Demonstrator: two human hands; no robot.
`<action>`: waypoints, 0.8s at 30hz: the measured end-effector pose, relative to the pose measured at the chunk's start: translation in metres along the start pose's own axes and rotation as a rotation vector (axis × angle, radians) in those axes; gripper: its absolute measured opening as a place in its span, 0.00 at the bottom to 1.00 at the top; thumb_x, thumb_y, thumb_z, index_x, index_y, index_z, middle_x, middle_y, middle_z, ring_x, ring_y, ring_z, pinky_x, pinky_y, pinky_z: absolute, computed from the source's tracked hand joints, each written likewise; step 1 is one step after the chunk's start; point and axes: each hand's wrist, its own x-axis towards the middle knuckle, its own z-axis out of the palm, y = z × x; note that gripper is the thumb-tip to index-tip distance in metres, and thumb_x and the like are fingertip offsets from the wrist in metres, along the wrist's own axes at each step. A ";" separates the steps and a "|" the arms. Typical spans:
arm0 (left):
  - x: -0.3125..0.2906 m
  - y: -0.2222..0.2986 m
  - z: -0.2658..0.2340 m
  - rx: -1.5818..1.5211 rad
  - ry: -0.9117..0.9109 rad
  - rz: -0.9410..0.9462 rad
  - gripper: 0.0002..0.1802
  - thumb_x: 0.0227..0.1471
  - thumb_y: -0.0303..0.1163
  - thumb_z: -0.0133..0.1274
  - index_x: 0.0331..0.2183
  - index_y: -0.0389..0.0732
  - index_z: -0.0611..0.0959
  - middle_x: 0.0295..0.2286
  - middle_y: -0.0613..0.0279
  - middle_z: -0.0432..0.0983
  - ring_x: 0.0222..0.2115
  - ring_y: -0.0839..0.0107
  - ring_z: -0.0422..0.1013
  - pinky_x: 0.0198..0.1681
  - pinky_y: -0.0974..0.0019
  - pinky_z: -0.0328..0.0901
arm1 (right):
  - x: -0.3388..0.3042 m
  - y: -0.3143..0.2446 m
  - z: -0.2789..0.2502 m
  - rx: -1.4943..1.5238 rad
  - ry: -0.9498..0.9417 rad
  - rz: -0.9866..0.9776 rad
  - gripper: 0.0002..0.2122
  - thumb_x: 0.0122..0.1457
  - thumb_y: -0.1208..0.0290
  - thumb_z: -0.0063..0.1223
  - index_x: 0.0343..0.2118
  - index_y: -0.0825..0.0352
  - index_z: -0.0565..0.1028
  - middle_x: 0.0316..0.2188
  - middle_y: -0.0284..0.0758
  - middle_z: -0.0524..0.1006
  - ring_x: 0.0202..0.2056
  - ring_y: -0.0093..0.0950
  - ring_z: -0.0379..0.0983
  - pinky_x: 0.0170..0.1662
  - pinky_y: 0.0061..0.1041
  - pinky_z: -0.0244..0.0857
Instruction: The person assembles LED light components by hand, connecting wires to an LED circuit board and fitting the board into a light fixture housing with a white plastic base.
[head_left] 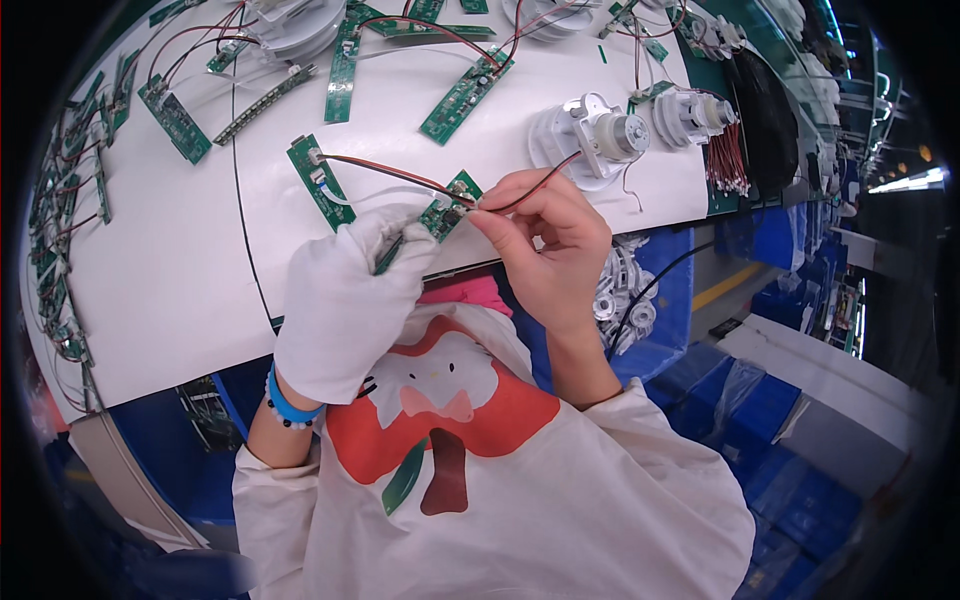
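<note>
My left hand (350, 295), in a white glove, is closed around a small green circuit board (441, 217) just over the table's near edge. The bare fingers of my right hand (555, 240) pinch red and black wires (400, 177) right at that board's upper end; whether a plug is between the fingertips is hidden. From there the wires run left to a second green circuit board (319, 186) lying on the table. A white ribbon cable also leads from this second board toward the held one. Another wire stretch passes over my right hand toward a white motor unit (610, 137).
More circuit boards (466, 97) with wires lie across the white table (160, 260), and a pile of them (60, 240) lines its left edge. A second motor unit (692, 117) stands at the right. Below the table's right side, a blue bin (675, 290) holds white plastic parts (625, 300).
</note>
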 end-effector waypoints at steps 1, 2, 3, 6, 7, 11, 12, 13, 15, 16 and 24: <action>0.000 -0.001 0.000 0.022 0.011 0.033 0.09 0.44 0.28 0.52 0.31 0.35 0.78 0.17 0.54 0.72 0.15 0.68 0.69 0.20 0.72 0.62 | 0.000 -0.001 0.001 -0.021 0.011 -0.001 0.06 0.40 0.88 0.56 0.19 0.73 0.70 0.27 0.36 0.72 0.21 0.13 0.64 0.19 0.08 0.55; -0.001 -0.004 0.000 0.020 0.014 0.031 0.09 0.44 0.28 0.52 0.31 0.35 0.78 0.17 0.54 0.72 0.15 0.68 0.69 0.20 0.72 0.62 | 0.000 -0.001 0.001 -0.042 0.022 -0.003 0.06 0.40 0.88 0.56 0.19 0.72 0.70 0.27 0.35 0.72 0.20 0.12 0.63 0.19 0.08 0.54; -0.001 -0.006 0.000 0.037 0.003 0.069 0.10 0.44 0.25 0.50 0.33 0.33 0.77 0.17 0.62 0.71 0.15 0.77 0.65 0.19 0.76 0.60 | 0.000 0.000 0.003 -0.042 0.018 -0.003 0.06 0.40 0.88 0.56 0.19 0.72 0.70 0.27 0.35 0.72 0.20 0.12 0.63 0.19 0.08 0.54; -0.002 -0.006 0.001 0.035 0.019 0.089 0.10 0.44 0.25 0.50 0.33 0.33 0.77 0.17 0.62 0.71 0.16 0.76 0.65 0.19 0.75 0.60 | -0.002 0.002 0.009 -0.152 0.093 -0.137 0.06 0.39 0.83 0.58 0.19 0.70 0.72 0.24 0.31 0.72 0.12 0.11 0.55 0.14 0.11 0.47; -0.001 -0.004 0.001 0.016 0.043 0.074 0.08 0.44 0.28 0.52 0.30 0.35 0.78 0.16 0.54 0.72 0.16 0.65 0.70 0.20 0.70 0.63 | -0.004 0.002 0.009 -0.192 0.094 -0.171 0.06 0.39 0.83 0.58 0.19 0.69 0.72 0.24 0.32 0.72 0.12 0.11 0.56 0.14 0.12 0.48; -0.003 -0.005 0.000 0.039 0.039 0.055 0.07 0.43 0.28 0.52 0.28 0.35 0.78 0.16 0.54 0.72 0.15 0.65 0.70 0.19 0.69 0.63 | -0.006 0.002 0.014 -0.209 0.093 -0.224 0.06 0.40 0.84 0.58 0.20 0.70 0.71 0.25 0.33 0.71 0.12 0.12 0.58 0.13 0.13 0.49; -0.003 -0.007 0.001 0.042 0.053 0.092 0.07 0.44 0.28 0.52 0.28 0.35 0.77 0.16 0.55 0.72 0.15 0.65 0.70 0.19 0.69 0.62 | -0.006 0.001 0.015 -0.191 0.094 -0.226 0.06 0.40 0.85 0.57 0.20 0.70 0.71 0.25 0.33 0.71 0.12 0.12 0.58 0.13 0.13 0.49; -0.003 -0.009 0.002 0.043 0.064 0.130 0.07 0.44 0.27 0.52 0.28 0.35 0.77 0.16 0.55 0.71 0.15 0.65 0.70 0.19 0.69 0.62 | -0.006 0.002 0.015 -0.193 0.094 -0.226 0.06 0.40 0.85 0.57 0.20 0.70 0.71 0.25 0.33 0.71 0.12 0.12 0.58 0.13 0.13 0.49; -0.003 -0.008 0.001 0.015 0.061 0.134 0.06 0.44 0.27 0.52 0.28 0.35 0.77 0.16 0.55 0.71 0.15 0.65 0.70 0.19 0.69 0.62 | -0.005 0.002 0.015 -0.144 0.105 -0.206 0.06 0.40 0.86 0.57 0.20 0.71 0.71 0.25 0.33 0.71 0.13 0.12 0.58 0.14 0.12 0.49; -0.004 -0.008 0.001 -0.009 0.059 0.139 0.06 0.44 0.27 0.51 0.28 0.35 0.77 0.15 0.56 0.71 0.15 0.65 0.70 0.18 0.69 0.62 | -0.005 0.002 0.015 -0.145 0.105 -0.205 0.06 0.40 0.86 0.57 0.20 0.71 0.71 0.25 0.33 0.71 0.13 0.12 0.58 0.14 0.12 0.49; -0.005 -0.009 -0.002 -0.026 0.037 0.138 0.07 0.45 0.25 0.51 0.30 0.34 0.77 0.16 0.56 0.72 0.15 0.67 0.70 0.19 0.71 0.63 | -0.004 0.012 0.021 -0.078 0.152 -0.252 0.07 0.38 0.85 0.59 0.21 0.71 0.73 0.25 0.31 0.71 0.14 0.10 0.57 0.15 0.10 0.48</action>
